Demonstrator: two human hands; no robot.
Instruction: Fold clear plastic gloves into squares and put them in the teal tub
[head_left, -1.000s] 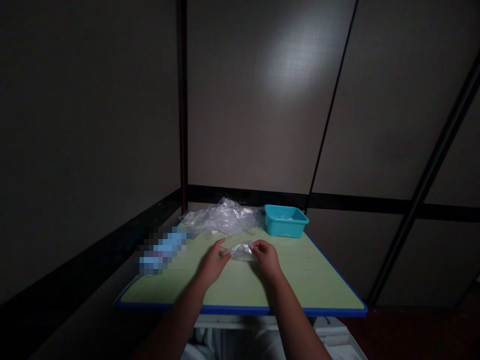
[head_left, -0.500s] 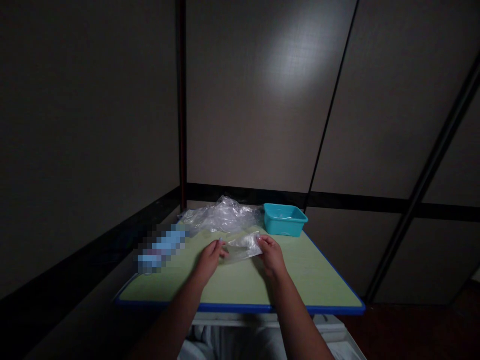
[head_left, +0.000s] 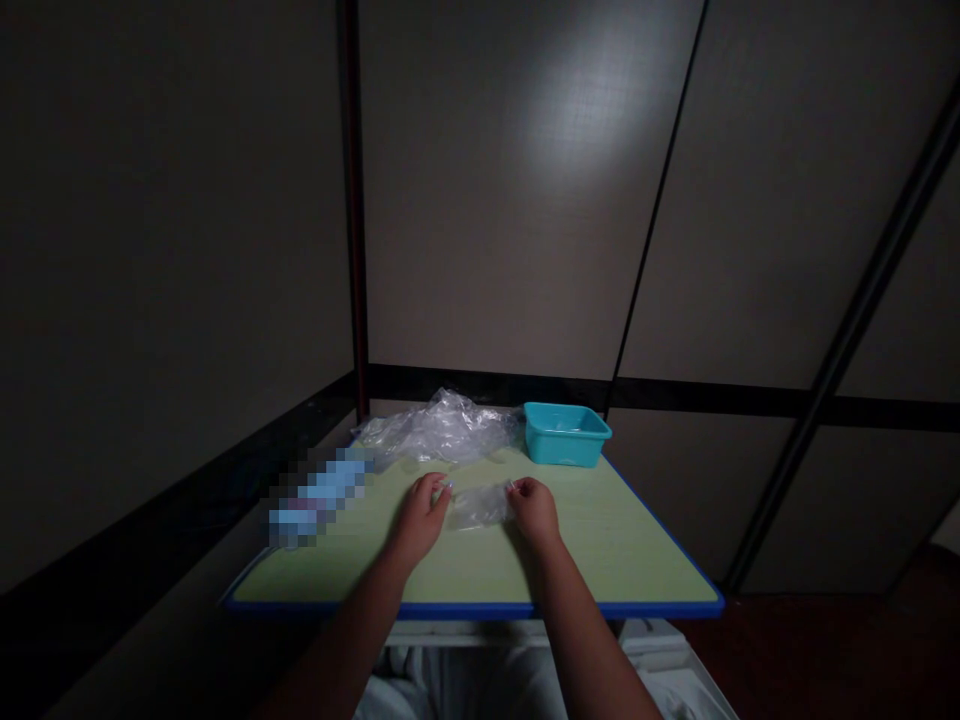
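Observation:
A small clear plastic bag (head_left: 480,506) is stretched between my two hands, low over the table. My right hand (head_left: 534,510) pinches its right end between thumb and fingertips. At the bag's left end is my left hand (head_left: 421,518), its fingers curled and its thumb close to them; the grip there is partly hidden, but it seems to hold the edge. The bag looks flat, and I make out nothing inside it.
The light green table (head_left: 615,560) has a blue edge. A large heap of crumpled clear plastic (head_left: 446,428) lies at the back, beside a turquoise basket (head_left: 564,437). A pixelated light-blue item (head_left: 319,500) lies on the left. Dark panelled walls (head_left: 487,200) stand close behind.
The bag has come lower and looks flatter. My left hand's fingers have drawn together at its left end, and my right hand has turned inward, still pinching the bag.

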